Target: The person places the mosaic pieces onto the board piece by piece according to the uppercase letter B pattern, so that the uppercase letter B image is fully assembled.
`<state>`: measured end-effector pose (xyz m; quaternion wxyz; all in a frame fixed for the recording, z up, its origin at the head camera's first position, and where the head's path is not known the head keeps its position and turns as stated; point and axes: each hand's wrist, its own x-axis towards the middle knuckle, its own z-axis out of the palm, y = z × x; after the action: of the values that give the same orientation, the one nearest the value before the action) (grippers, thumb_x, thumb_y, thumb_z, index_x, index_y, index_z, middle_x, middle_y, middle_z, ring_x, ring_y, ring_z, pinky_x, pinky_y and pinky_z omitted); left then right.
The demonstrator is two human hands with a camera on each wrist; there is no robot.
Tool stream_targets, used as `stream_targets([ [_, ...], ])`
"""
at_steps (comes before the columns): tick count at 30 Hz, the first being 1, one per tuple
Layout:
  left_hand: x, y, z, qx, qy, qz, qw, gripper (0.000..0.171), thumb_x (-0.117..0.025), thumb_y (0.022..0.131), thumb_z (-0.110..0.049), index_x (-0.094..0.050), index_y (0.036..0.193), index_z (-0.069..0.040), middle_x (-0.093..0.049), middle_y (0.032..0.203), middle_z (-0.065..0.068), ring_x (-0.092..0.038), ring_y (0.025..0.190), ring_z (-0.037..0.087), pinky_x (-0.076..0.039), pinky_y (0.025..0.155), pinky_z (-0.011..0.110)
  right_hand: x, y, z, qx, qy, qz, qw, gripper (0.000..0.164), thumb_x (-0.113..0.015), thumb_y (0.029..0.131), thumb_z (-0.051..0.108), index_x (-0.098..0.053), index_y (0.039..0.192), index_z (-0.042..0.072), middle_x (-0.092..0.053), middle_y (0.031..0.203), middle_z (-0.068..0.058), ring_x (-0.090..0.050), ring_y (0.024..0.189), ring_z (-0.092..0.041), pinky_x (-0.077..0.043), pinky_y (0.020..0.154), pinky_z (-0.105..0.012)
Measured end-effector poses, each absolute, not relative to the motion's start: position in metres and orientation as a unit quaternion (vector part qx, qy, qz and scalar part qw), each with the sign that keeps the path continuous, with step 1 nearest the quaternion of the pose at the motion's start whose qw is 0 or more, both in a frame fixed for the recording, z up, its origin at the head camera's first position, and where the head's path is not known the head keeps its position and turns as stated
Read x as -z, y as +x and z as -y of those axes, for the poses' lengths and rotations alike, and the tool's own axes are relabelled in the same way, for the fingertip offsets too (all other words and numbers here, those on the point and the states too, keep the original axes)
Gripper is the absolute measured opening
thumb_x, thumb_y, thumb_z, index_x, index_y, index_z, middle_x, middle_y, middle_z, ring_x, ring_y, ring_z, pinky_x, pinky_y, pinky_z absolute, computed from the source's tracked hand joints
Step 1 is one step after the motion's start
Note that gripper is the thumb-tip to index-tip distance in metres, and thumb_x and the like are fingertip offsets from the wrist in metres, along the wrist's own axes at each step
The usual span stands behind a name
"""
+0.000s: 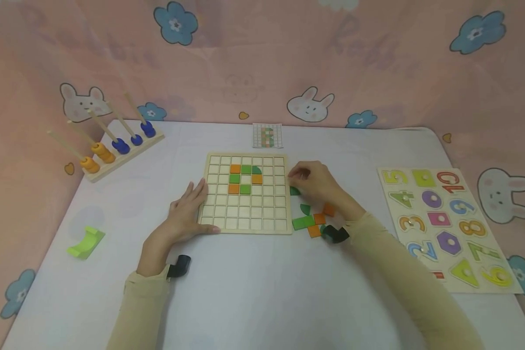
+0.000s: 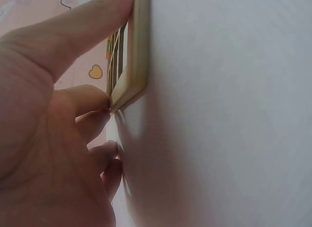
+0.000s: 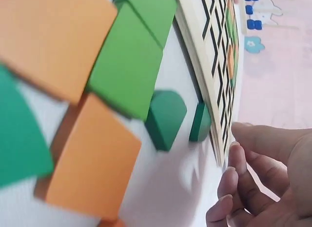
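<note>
A wooden grid board (image 1: 250,212) lies mid-table, with orange squares (image 1: 235,168), light green squares (image 1: 246,169) and a dark green quarter-round piece (image 1: 256,170) in its upper cells. My left hand (image 1: 183,214) rests at the board's left side, thumb on the front rim; the left wrist view shows its fingertips touching the corner. At the right rim hovers my right hand (image 1: 314,181), fingers bent, thumb and index tips close together. No piece shows between them in the right wrist view. Below that hand lies a dark green quarter-round (image 1: 294,191), with another (image 1: 305,209) nearer me.
Loose light green pieces (image 1: 303,222) and orange squares (image 1: 314,231) lie right of the board. A pattern card (image 1: 268,136) is behind it. An abacus (image 1: 124,158) stands back left, a green arch block (image 1: 86,242) front left. At right lies a number puzzle board (image 1: 448,228).
</note>
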<state>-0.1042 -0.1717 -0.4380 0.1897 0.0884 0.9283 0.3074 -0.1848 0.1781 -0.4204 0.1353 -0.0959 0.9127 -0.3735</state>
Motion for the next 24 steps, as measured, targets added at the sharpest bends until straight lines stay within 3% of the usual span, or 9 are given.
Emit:
stream_targets([
  [14, 0.44, -0.104, 0.173, -0.311, 0.091, -0.928, 0.183, 0.122, -0.093, 0.082, -0.032, -0.014, 0.169, -0.001, -0.002, 0.18, 0.014, 0.006, 0.167, 0.04, -0.009, 0.126, 0.07, 0.421, -0.184, -0.199, 0.352, -0.113, -0.914, 0.165, 0.02, -0.078, 0.094, 0.007, -0.077, 0.113, 0.002, -0.064, 0.094, -0.011, -0.054, 0.09, -0.026, -0.045, 0.078, -0.032],
  [24, 0.438, -0.104, 0.172, -0.305, 0.087, -0.93, 0.185, 0.122, -0.093, 0.082, -0.032, -0.014, 0.169, -0.001, -0.001, 0.18, 0.013, 0.006, 0.167, 0.038, -0.009, 0.126, 0.069, 0.428, -0.178, -0.198, 0.359, -0.119, -0.907, 0.184, 0.022, -0.079, 0.093, 0.013, -0.078, 0.114, 0.006, -0.066, 0.097, -0.01, -0.055, 0.09, -0.026, -0.046, 0.078, -0.035],
])
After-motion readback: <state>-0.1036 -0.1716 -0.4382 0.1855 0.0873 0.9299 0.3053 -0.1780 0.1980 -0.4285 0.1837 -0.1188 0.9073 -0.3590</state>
